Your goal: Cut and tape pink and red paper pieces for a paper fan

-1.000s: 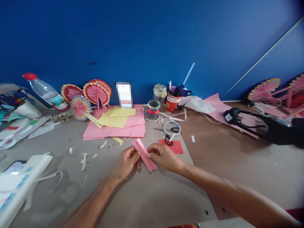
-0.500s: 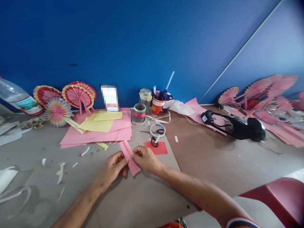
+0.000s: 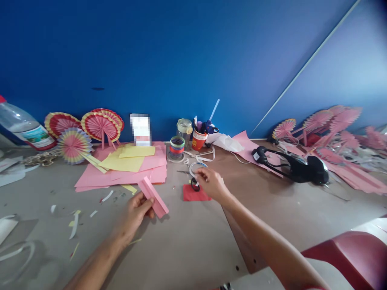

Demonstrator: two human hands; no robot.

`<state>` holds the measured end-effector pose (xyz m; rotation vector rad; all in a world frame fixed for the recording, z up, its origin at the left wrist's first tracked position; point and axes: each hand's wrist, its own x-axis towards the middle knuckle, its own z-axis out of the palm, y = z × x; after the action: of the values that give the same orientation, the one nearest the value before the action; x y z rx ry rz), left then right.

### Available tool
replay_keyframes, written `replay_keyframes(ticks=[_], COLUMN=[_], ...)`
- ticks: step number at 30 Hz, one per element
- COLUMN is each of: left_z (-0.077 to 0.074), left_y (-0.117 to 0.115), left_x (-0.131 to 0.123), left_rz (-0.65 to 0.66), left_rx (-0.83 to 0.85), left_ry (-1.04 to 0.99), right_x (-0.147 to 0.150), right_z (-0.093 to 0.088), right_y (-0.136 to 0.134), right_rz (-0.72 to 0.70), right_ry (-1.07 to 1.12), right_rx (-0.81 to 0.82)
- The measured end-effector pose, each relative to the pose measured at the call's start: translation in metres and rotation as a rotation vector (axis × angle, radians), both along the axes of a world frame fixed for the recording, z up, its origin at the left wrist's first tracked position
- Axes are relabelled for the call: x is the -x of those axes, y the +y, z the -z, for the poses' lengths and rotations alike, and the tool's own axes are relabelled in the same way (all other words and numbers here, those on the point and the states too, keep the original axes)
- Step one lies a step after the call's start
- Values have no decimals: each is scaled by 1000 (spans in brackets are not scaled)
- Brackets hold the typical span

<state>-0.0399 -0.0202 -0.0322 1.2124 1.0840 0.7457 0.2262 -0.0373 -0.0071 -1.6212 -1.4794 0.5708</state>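
My left hand [image 3: 135, 210] is closed on a folded pink paper strip [image 3: 153, 196], held just above the grey table [image 3: 181, 245] with one end pointing up and left. My right hand [image 3: 210, 183] is off the strip and reaches forward over a small red paper piece [image 3: 193, 195]. Its thumb and fingers are pinched together beside a white tape loop [image 3: 193, 167] and the black handle of scissors [image 3: 193, 185]. Whether they grip anything I cannot make out.
Pink and yellow sheets [image 3: 130, 165] lie behind the strip, with paper fans [image 3: 99, 125] and a bottle [image 3: 24, 127] at the back left. A tape roll [image 3: 177, 147], a red cup [image 3: 198, 140], a black glue gun [image 3: 290, 166], more pink fans [image 3: 332, 121] and a red seat [image 3: 356, 257] are to the right.
My right hand has let go of the pink strip and moved forward and right to the tape loop and scissors. My left hand keeps the strip alone.
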Motion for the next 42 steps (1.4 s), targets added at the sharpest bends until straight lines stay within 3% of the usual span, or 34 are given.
replay_keyframes(ticks=[4, 10, 15, 20, 27, 37, 42], left_z=[-3, -6, -5, -3, 0, 0, 1], left_y=[-2, -4, -5, -5, -2, 4, 2], left_x=[-3, -6, -7, -7, -4, 1, -4], left_rz=[-61, -65, -64, -58, -80, -251, -242], left_rx=[47, 91, 115, 110, 70, 62, 98], left_ry=[-90, -178, -212, -210, -183, -173, -196], right_x=[1, 70, 96, 97, 99, 14, 48], right_z=[-5, -3, -1, 11, 15, 7, -1], right_y=[-8, -21, -18, -14, -15, -32, -43], right_rz=[-56, -340, -365, -302, -275, -83, -204], right_ry=[10, 23, 48, 183, 153, -45, -21], right_rx=[66, 195, 268, 339, 319, 141, 36])
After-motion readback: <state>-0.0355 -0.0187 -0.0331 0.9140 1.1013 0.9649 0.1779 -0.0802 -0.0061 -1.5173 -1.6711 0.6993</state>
